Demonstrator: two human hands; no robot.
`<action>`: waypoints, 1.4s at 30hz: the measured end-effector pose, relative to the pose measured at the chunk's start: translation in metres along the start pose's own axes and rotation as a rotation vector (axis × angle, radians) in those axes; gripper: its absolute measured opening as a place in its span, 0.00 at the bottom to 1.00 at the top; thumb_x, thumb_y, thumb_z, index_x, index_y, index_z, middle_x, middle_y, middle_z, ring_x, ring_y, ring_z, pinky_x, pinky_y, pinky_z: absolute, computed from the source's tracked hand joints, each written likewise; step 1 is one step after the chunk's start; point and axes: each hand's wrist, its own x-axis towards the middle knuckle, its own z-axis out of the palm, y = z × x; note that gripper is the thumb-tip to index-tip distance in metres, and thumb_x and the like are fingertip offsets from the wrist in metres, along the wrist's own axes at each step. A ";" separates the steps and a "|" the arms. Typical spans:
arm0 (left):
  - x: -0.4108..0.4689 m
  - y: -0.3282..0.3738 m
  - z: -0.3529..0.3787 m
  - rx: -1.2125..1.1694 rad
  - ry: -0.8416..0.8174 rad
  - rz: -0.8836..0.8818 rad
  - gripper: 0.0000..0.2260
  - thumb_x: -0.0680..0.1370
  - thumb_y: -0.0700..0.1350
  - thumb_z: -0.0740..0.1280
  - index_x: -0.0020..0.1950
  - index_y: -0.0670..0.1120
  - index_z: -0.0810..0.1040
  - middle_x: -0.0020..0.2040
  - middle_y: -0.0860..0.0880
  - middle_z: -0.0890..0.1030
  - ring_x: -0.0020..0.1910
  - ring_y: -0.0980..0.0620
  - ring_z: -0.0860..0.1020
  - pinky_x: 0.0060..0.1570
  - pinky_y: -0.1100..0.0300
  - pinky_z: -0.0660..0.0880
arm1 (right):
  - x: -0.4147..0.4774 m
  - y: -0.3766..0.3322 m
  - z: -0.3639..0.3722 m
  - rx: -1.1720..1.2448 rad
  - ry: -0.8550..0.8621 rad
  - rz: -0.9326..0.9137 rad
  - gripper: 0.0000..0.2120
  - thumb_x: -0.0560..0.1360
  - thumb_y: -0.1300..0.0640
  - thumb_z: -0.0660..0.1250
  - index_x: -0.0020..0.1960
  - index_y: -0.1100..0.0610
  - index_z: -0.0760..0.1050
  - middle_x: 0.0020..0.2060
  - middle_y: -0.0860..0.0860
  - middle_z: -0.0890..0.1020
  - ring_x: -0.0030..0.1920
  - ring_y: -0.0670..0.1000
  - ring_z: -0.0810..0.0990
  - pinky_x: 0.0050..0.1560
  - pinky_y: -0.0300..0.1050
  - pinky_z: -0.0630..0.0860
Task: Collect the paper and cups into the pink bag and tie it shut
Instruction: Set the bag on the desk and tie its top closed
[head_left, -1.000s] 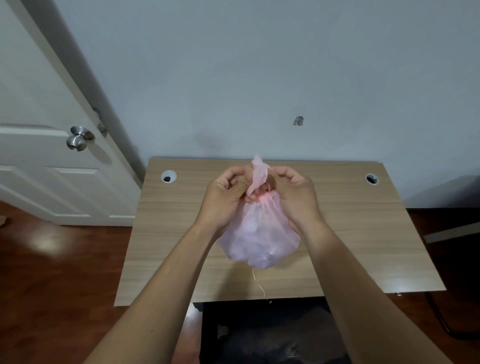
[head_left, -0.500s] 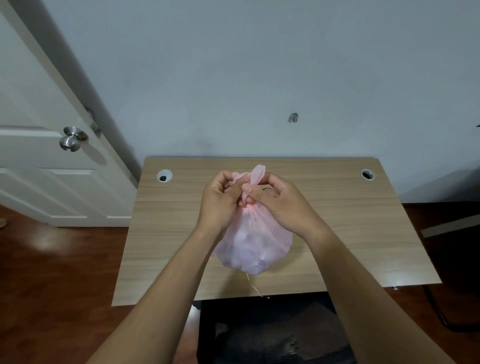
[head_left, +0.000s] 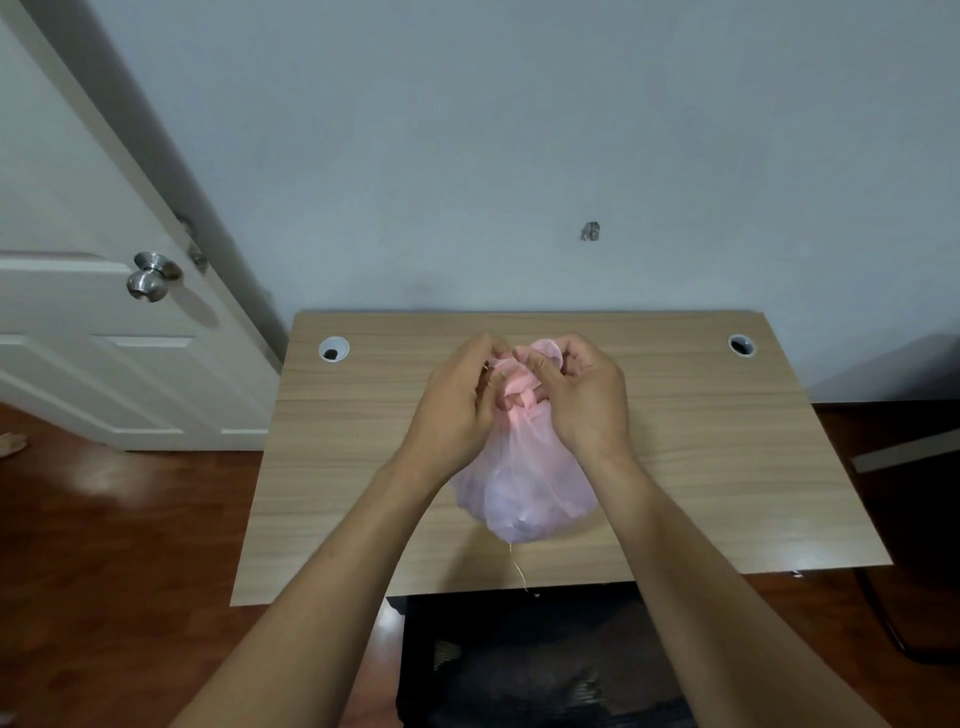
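Observation:
A full, translucent pink bag (head_left: 524, 488) hangs just above the wooden desk (head_left: 701, 441) in the head view. Its twisted neck is gathered between both hands. My left hand (head_left: 457, 410) pinches the left side of the neck with curled fingers. On the other side my right hand (head_left: 582, 400) grips the folded-over pink top. Pale shapes show faintly through the plastic; paper and cups cannot be told apart. A thin thread (head_left: 517, 569) dangles from the bag's bottom.
The desk stands against a grey wall, with cable holes at back left (head_left: 333, 349) and back right (head_left: 741, 345). A white door with a metal knob (head_left: 150, 275) is at the left. A dark chair (head_left: 545, 660) sits under the desk's near edge.
The upright pink tail of the bag's neck has been folded down between my hands. Both hands have closed in tighter around the neck.

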 end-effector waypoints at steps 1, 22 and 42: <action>0.001 0.000 0.000 0.056 0.002 0.051 0.08 0.82 0.31 0.65 0.55 0.43 0.77 0.45 0.57 0.78 0.44 0.63 0.76 0.46 0.66 0.69 | 0.002 0.003 0.000 0.005 -0.004 0.026 0.10 0.79 0.52 0.81 0.47 0.55 0.81 0.38 0.54 0.89 0.40 0.60 0.90 0.43 0.59 0.85; 0.004 0.001 0.001 -0.097 0.051 -0.211 0.04 0.81 0.39 0.73 0.47 0.46 0.82 0.40 0.55 0.84 0.39 0.60 0.80 0.41 0.67 0.75 | -0.014 0.019 -0.014 -0.137 -0.509 0.014 0.05 0.81 0.56 0.78 0.47 0.51 0.85 0.52 0.48 0.85 0.51 0.42 0.83 0.55 0.37 0.76; -0.023 -0.069 0.023 -0.418 -0.031 -0.664 0.08 0.83 0.41 0.73 0.54 0.36 0.81 0.41 0.41 0.81 0.35 0.50 0.79 0.38 0.58 0.78 | -0.024 0.067 -0.006 -0.217 -0.431 0.026 0.07 0.78 0.49 0.81 0.48 0.51 0.86 0.42 0.40 0.88 0.44 0.39 0.84 0.48 0.34 0.74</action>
